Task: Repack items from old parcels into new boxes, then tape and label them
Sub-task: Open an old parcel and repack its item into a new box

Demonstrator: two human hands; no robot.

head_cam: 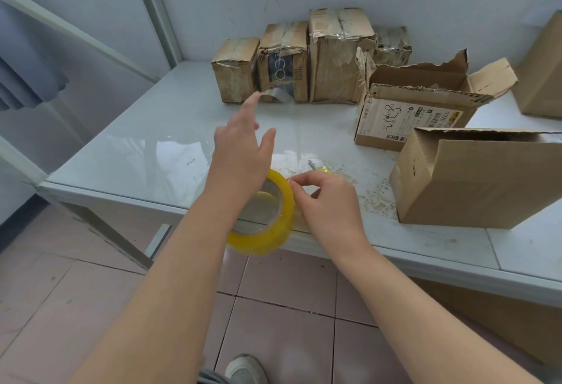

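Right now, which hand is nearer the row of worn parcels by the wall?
Left. The left hand stretches open toward the worn parcels, nearly reaching them; the right hand pinches the tape roll at the table's front edge.

Free tabletop (170, 152) between tape roll (262, 240) and old parcels (334, 58)

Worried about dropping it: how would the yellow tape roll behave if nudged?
Round and partly past the table edge, the tape roll would likely roll or fall. Its glossy film looks slippery, and the right hand only pinches at its rim.
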